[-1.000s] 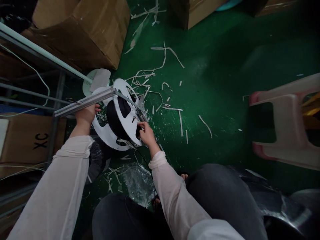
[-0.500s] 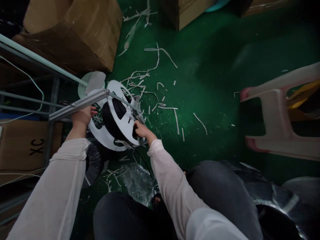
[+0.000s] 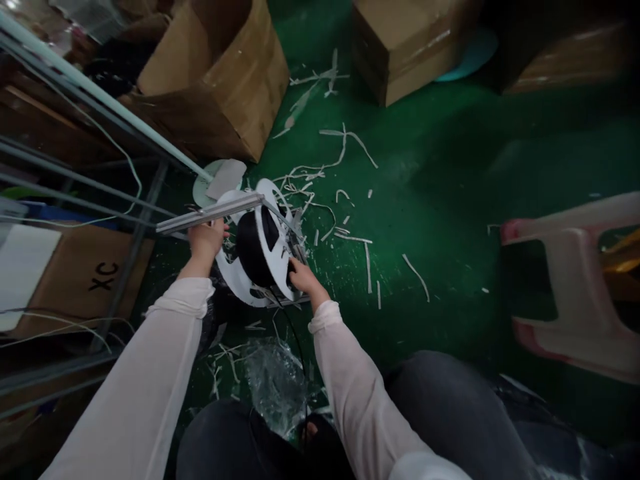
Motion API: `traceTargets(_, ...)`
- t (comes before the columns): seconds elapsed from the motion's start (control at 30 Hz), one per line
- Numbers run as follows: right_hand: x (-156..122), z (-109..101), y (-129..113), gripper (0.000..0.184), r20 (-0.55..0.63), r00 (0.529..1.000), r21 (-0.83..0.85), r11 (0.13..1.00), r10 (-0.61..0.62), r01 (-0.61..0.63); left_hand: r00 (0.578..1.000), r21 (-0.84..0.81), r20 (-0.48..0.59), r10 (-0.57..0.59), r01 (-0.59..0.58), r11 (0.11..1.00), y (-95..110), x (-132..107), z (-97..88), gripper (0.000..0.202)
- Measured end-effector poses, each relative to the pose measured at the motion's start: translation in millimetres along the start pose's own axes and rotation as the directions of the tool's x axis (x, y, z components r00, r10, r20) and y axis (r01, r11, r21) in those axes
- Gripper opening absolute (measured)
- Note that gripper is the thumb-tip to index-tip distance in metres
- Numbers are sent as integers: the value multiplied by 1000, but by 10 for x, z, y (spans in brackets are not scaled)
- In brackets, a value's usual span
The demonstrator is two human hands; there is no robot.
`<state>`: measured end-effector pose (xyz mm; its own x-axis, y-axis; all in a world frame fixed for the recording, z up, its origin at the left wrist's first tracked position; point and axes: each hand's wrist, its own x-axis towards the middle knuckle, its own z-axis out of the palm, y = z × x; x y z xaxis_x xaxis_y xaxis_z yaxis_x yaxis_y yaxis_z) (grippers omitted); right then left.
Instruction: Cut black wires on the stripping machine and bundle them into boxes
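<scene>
From the head camera, a white plastic reel with a black wound core [image 3: 263,248] stands tilted on edge low on the green painted floor [image 3: 440,167], between the person's knees and a metal shelf frame [image 3: 100,113] to the left. A straight aluminium bar [image 3: 210,213] lies across the reel's upper side. The left hand [image 3: 206,241] is under that bar just beside the reel, with its fingers curled closed around it. The right hand [image 3: 305,277] is on the reel's near white flange, fingers together and their tips pressed at the edge of a dark cutout; whether the thumb clamps behind is hidden.

A thin black cable [image 3: 295,353] runs down from under the reel past a crumpled clear plastic film [image 3: 273,387]. Pale offcut strips [image 3: 367,267] are scattered over the floor beyond the reel. A white disc [image 3: 215,183] sits just behind it. Toward the top edge stand an open cardboard box [image 3: 220,87] and a taped carton [image 3: 405,50]. A box marked XC [image 3: 85,280] sits at the left, and a pale plastic stool with pink feet [image 3: 575,287] stands at the right.
</scene>
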<state>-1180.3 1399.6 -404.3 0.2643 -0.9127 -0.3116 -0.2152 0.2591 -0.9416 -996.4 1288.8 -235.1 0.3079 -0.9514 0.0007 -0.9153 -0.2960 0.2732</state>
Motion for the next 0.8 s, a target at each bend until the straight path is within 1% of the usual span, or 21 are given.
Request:
traceTargets(0.13, 18, -31, -50, 56, 65, 998, -79, 997, 26, -21, 999, 10, 25, -32, 32, 999, 51, -236, -74, 38)
traceTargets(0.23, 34, -84, -117, 63, 136, 987, -166, 984, 90, -67, 995, 37, 71, -64, 62, 997, 71, -443, -153, 38)
traceTargets(0.37, 144, -149, -181, 71, 243, 957, -288, 954, 161, -88, 988, 51, 125, -90, 84, 995, -6, -667, -215, 36)
traceTargets(0.43, 177, -149, -187, 71, 248, 954, -324, 943, 167, -80, 985, 62, 149, -91, 83, 995, -63, -729, -225, 37)
traceTargets(0.5, 143, -136, -179, 71, 205, 965, -342, 936, 163, -85, 980, 80, 180, -90, 76, 994, -98, -752, -240, 41)
traceTargets(0.6, -55, -149, -171, 67, 91, 978, -348, 926, 189, -147, 964, 128, 244, -103, 73, 989, -80, -725, -306, 51)
traceTargets(0.67, -278, -219, -177, 62, 22, 968, -340, 913, 249, -228, 949, 175, 289, -127, 78, 981, -27, -698, -377, 57)
traceTargets(0.73, -575, -344, -198, 53, -12, 942, -327, 889, 336, -321, 926, 215, 342, -158, 87, 973, 41, -719, -463, 60)
traceTargets(0.8, -949, -506, -245, 43, -16, 901, -319, 852, 433, -415, 897, 236, 400, -187, 96, 967, 113, -853, -575, 61)
